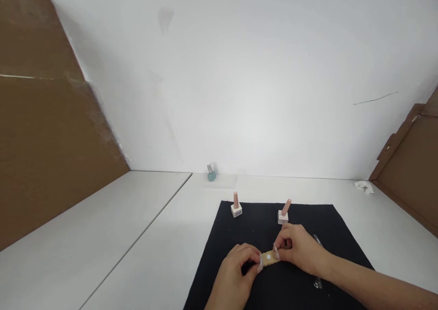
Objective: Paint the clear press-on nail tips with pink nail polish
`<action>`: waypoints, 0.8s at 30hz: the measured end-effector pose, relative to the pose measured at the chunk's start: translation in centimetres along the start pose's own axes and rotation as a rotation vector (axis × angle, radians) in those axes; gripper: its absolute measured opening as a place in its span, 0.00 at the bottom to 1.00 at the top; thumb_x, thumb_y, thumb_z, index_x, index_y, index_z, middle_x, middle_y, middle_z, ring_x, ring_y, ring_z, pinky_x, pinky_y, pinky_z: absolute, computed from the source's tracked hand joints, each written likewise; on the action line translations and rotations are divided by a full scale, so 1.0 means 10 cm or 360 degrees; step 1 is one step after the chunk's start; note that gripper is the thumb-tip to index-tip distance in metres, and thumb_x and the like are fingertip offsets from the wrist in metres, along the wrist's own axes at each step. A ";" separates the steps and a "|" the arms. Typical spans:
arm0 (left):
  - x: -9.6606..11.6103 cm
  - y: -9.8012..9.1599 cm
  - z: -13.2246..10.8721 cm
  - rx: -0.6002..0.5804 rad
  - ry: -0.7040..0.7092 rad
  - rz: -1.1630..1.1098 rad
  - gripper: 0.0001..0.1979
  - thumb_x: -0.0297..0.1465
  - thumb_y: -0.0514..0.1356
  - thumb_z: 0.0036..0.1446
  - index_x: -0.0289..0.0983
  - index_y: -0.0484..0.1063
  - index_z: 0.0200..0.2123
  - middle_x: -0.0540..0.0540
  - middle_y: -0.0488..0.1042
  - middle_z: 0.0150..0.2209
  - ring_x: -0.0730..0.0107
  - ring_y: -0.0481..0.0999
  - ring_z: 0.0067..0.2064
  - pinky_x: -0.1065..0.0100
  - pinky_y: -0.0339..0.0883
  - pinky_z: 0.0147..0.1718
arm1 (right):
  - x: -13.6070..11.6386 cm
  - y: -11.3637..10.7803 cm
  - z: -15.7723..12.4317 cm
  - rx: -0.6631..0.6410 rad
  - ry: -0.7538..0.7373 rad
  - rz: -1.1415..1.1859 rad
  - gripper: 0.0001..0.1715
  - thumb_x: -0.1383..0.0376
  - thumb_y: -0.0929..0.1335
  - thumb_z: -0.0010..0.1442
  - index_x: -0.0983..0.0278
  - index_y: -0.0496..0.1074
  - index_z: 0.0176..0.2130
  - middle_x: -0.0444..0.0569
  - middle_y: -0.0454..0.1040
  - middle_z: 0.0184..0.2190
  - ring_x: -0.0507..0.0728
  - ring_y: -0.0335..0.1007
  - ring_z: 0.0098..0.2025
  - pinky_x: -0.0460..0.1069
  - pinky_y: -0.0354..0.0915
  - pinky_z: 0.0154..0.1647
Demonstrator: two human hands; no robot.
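On one black mat (255, 230), two bottles (236, 211) (283, 218), two hands (236, 271) (303, 249) pinching one strip (266, 258)

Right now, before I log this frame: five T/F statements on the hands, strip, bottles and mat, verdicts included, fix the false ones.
1. The left hand pinches one end of the strip. True.
2. The teal bottle is on the mat. False: it is off the mat, beyond its far edge.
3. A white dot shows on the strip. True.
4. The right hand grips a bottle. False: its fingers are on the strip.
5. Two pink-capped bottles are on the mat. True.
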State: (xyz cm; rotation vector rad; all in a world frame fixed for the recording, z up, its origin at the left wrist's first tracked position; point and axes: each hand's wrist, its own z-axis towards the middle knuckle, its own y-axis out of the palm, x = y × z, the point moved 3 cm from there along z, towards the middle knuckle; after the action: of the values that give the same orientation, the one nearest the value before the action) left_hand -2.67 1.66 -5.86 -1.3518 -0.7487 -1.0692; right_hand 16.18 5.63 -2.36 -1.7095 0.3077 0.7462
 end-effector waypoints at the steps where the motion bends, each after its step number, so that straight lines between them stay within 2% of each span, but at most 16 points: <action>1: -0.01 0.00 0.00 0.0006 -0.0001 -0.0007 0.09 0.23 0.60 0.52 0.41 0.74 0.24 0.48 0.83 0.35 0.58 0.79 0.40 0.55 0.68 0.49 | 0.00 0.00 0.00 0.0018 -0.0002 0.0021 0.08 0.74 0.76 0.51 0.61 0.83 0.27 0.43 0.75 0.30 0.55 0.71 0.35 0.48 0.64 0.38; 5: -0.01 -0.02 0.00 0.0044 -0.0010 -0.0036 0.09 0.24 0.61 0.52 0.42 0.75 0.23 0.48 0.83 0.33 0.57 0.80 0.39 0.58 0.70 0.45 | -0.08 -0.09 -0.04 0.0193 -0.0040 0.0101 0.05 0.69 0.74 0.58 0.60 0.82 0.30 0.46 0.77 0.35 0.61 0.71 0.48 0.54 0.65 0.51; 8: 0.04 -0.06 0.00 0.0096 -0.0009 -0.0059 0.08 0.26 0.60 0.52 0.42 0.75 0.24 0.46 0.83 0.36 0.58 0.81 0.41 0.59 0.72 0.45 | -0.20 -0.12 -0.16 0.0292 -0.0120 0.0139 0.05 0.66 0.73 0.61 0.58 0.82 0.33 0.48 0.77 0.40 0.63 0.68 0.54 0.56 0.63 0.56; 10: 0.10 -0.11 -0.02 0.0154 0.0029 -0.0088 0.07 0.28 0.61 0.53 0.42 0.76 0.24 0.46 0.82 0.38 0.59 0.81 0.41 0.62 0.73 0.44 | -0.27 -0.07 -0.27 0.0297 -0.0186 0.0149 0.07 0.68 0.73 0.60 0.56 0.82 0.33 0.47 0.76 0.39 0.63 0.69 0.52 0.55 0.64 0.54; 15: 0.19 -0.25 -0.12 0.0248 0.0190 -0.0147 0.07 0.30 0.64 0.57 0.42 0.78 0.26 0.49 0.80 0.33 0.64 0.81 0.37 0.68 0.74 0.39 | -0.34 0.15 -0.48 0.0333 -0.0271 0.0198 0.07 0.66 0.72 0.63 0.55 0.83 0.36 0.47 0.76 0.36 0.61 0.71 0.45 0.54 0.67 0.48; 20: 0.19 -0.34 -0.33 0.0280 0.0344 -0.0032 0.08 0.26 0.63 0.60 0.43 0.78 0.29 0.50 0.82 0.36 0.68 0.82 0.38 0.72 0.75 0.40 | -0.37 0.30 -0.52 0.0407 -0.0303 0.0225 0.06 0.65 0.72 0.65 0.55 0.82 0.38 0.47 0.76 0.38 0.61 0.71 0.46 0.54 0.66 0.48; 24: 0.22 -0.48 -0.50 0.0381 0.0336 -0.0005 0.08 0.26 0.63 0.59 0.44 0.79 0.29 0.50 0.82 0.35 0.67 0.83 0.37 0.72 0.76 0.40 | -0.52 0.43 -0.49 0.0424 -0.0412 0.0123 0.07 0.68 0.72 0.64 0.56 0.81 0.37 0.47 0.76 0.38 0.61 0.72 0.45 0.55 0.65 0.47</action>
State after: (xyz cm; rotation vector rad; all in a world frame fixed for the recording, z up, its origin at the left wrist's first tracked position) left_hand -7.00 -3.13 -2.57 -1.0178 -0.6975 -1.0691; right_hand 11.38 -1.16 -1.92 -1.3399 0.2802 0.9296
